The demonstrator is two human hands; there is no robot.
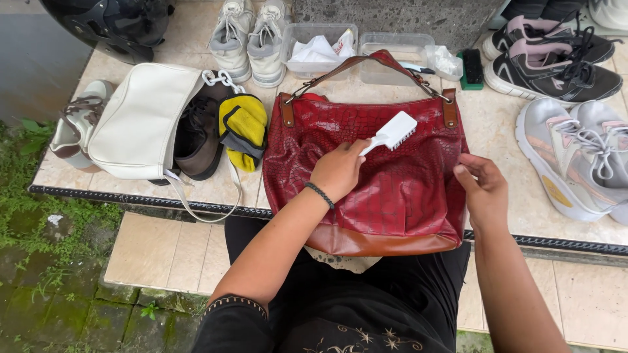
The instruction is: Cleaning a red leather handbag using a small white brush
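Note:
A red crocodile-textured handbag [392, 196] with a brown base and brown strap lies flat on the tiled ledge [497, 124], its bottom hanging over the edge toward my lap. My left hand [338, 170] is closed on the handle of a white brush [392, 133], whose head rests on the bag's upper middle. My right hand [483, 188] touches the bag's right edge with fingers loosely curled, holding nothing.
Left of the bag lie a yellow-and-black cloth [244, 129], a dark shoe [196, 137], a white handbag [140, 121] and a pale shoe [75, 124]. Behind are white sneakers [252, 36], two clear plastic tubs [392, 49], a green brush [471, 68]. Dark and grey sneakers [575, 150] stand right.

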